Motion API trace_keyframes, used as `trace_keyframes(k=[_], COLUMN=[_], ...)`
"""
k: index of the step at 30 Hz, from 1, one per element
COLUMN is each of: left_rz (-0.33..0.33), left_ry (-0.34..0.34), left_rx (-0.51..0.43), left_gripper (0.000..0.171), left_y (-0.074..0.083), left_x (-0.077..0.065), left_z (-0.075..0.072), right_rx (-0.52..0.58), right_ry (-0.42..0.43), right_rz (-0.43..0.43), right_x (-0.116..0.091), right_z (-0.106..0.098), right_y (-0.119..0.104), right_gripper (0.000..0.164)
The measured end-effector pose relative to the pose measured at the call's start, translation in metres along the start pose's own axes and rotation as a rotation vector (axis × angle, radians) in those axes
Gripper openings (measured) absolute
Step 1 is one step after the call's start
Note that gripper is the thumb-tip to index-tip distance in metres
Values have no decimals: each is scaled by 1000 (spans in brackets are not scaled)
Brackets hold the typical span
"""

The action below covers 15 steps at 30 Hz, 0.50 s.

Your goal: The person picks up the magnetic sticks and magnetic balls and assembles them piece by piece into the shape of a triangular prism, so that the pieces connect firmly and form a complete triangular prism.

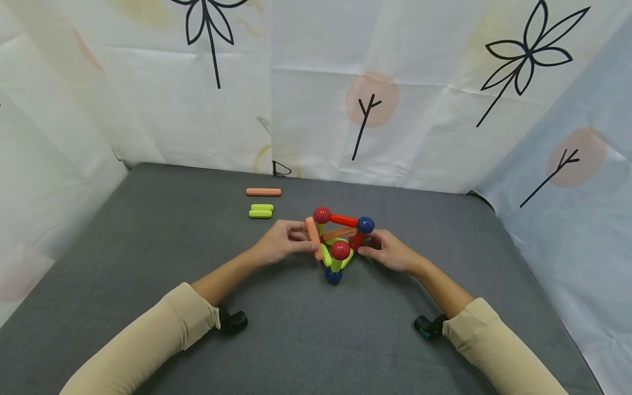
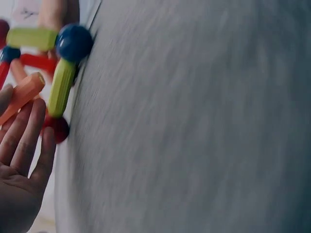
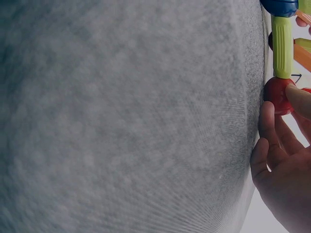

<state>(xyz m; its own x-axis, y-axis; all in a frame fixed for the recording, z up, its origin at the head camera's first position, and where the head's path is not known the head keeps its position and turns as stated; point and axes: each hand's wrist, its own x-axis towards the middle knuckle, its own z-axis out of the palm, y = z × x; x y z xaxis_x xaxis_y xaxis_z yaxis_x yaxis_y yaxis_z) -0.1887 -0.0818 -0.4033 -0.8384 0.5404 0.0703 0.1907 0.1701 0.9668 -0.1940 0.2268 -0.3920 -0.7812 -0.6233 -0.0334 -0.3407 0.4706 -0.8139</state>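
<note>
A frame of coloured rods and balls stands on the table, with a blue ball (image 1: pixel 333 275) at its near foot and a red ball (image 1: pixel 340 250) raised above it. Across its back top, a red rod (image 1: pixel 343 220) joins another red ball (image 1: pixel 322 214) to a blue ball (image 1: pixel 365 224). At the frame's left side, my left hand (image 1: pixel 283 241) pinches an orange rod (image 1: pixel 313 237) between thumb and fingers. On the right, my right hand (image 1: pixel 392 251) grips a low red ball (image 3: pixel 278 96), which meets a lime-green rod (image 3: pixel 282 48) in the right wrist view.
Behind my left hand lie a loose orange rod (image 1: pixel 264 192) and two lime-green rods (image 1: pixel 260 211) side by side. The grey table (image 1: pixel 321 345) ends at a patterned white cloth (image 1: pixel 316 120) at the back and sides.
</note>
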Motion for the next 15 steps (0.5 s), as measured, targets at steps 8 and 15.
trace_keyframes(k=[8, 15], left_rz=[-13, -30], left_ry=[-29, -89], left_rx=[-83, 3], left_gripper=[26, 22], left_y=[0, 6], left_x=[2, 4], left_z=[15, 18], right_rx=[11, 8], right_ry=[1, 4], right_rz=[-18, -30], right_x=[0, 0], right_z=[0, 1], right_y=[1, 1], right_gripper=[33, 34])
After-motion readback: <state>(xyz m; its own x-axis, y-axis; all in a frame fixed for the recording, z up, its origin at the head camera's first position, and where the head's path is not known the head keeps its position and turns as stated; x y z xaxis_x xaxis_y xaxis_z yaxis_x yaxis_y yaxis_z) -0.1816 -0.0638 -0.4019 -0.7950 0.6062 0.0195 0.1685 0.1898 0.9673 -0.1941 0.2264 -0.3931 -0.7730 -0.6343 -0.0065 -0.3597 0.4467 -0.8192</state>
